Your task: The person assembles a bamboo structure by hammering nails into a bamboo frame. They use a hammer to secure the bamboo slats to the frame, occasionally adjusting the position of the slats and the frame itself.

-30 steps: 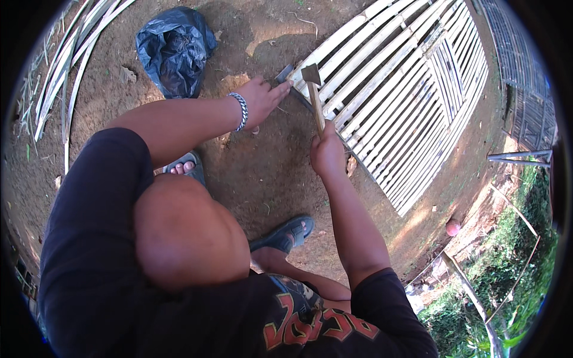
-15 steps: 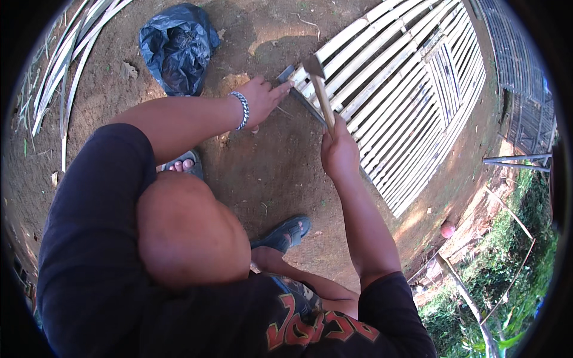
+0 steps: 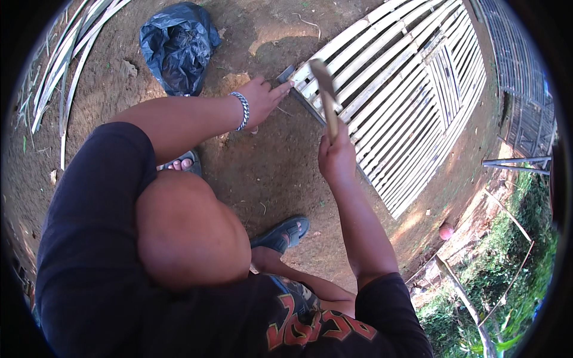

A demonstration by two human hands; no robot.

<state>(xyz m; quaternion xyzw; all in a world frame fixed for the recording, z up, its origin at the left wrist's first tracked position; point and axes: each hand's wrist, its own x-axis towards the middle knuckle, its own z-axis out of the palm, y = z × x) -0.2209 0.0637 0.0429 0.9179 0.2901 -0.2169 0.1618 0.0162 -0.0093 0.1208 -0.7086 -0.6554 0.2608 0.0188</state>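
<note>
My right hand (image 3: 338, 156) is wrapped round the wooden handle of a hammer (image 3: 329, 107). The hammer's head, slightly blurred, hangs over the near left end of a slatted bamboo panel (image 3: 382, 89). My left hand (image 3: 261, 102), a braided bracelet at its wrist, reaches to the panel's left corner. Its extended fingers touch the end of an outer slat there; I cannot make out whether a nail is under them. Beneath the slat ends runs a dark crosspiece (image 3: 309, 106).
A black plastic bag (image 3: 179, 48) lies open on the bare soil. Loose long strips (image 3: 74, 48) are at the far left. Another bamboo panel (image 3: 519, 65) stands at the far right, above a round reddish object (image 3: 446, 231) and plants. My sandalled feet (image 3: 280, 234) are close by.
The hammer has swung slightly to the right and its head has tilted. My right hand has shifted a little toward me. My left hand stays in place.
</note>
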